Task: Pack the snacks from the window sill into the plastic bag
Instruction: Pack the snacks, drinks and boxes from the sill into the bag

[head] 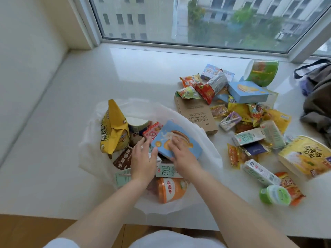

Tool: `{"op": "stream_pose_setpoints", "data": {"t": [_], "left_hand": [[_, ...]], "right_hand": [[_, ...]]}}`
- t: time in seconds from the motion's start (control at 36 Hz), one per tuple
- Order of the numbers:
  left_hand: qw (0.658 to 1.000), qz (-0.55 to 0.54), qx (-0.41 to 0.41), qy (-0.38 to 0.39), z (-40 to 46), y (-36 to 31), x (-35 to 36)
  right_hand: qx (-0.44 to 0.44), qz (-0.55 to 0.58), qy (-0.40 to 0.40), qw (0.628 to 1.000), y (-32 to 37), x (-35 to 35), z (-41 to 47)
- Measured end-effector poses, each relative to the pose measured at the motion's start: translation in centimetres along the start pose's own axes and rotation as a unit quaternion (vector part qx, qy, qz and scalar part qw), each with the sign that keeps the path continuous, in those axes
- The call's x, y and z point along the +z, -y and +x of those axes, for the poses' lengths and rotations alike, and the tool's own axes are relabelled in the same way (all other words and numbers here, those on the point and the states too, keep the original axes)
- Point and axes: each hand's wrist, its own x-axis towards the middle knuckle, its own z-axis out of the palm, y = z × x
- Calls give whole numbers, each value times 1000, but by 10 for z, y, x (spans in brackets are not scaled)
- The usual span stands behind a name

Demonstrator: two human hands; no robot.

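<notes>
Two hands' fingers (176, 143) atop blue box (188, 142), in bag (206, 140)

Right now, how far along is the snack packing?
Partly done. The plastic bag already holds the yellow popcorn bag and orange cup. Both hands, left hand and right hand, are settling a blue box inside. A large snack pile remains.

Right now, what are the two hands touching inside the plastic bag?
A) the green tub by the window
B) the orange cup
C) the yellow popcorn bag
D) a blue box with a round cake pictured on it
D: the right hand lies flat on the blue box and the left hand rests at its left edge, over the plastic bag.
</notes>
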Motion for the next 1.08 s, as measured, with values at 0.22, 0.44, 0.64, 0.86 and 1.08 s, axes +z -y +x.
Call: {"op": "stream_pose_setpoints", "data": {"t": [0.22, 0.44, 0.64, 0.86, 1.08], "left_hand": [[962, 208, 159, 76, 19, -29, 12], [917, 316, 149, 192, 30, -51, 24], [926, 297, 125, 197, 34, -54, 21], [951, 223, 116, 178, -22, -73, 21], [862, -291, -206, 360, -46, -103, 24]], "right_hand": [[331, -14, -224, 916, -39, -23, -40], [402, 384, -115, 823, -58, -78, -49], [305, 665, -55, 679, -50, -98, -55], [319, 688, -59, 649, -61, -94, -49], [348, 643, -116, 673, -64, -106, -50]]}}
